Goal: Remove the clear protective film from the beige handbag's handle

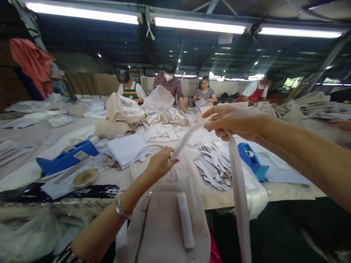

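Head view: left hand (160, 162) fingers pinched long beige fabric strap (189, 137) above beige canvas bag (167, 223) at counter (287, 190) edge; right hand (233, 118) fingers clamped same strap higher. Best kept taut, flat, untwisted.

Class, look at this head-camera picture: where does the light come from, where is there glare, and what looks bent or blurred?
Head view: long ceiling tube lights glare white, and the rafters stay dark; the wide lens bows the table edge and stretches the right hand and forearm; the strap it holds smears toward the bottom; the left hand, pinching the same strap, is sharper; the far workers' faces are blurred out.
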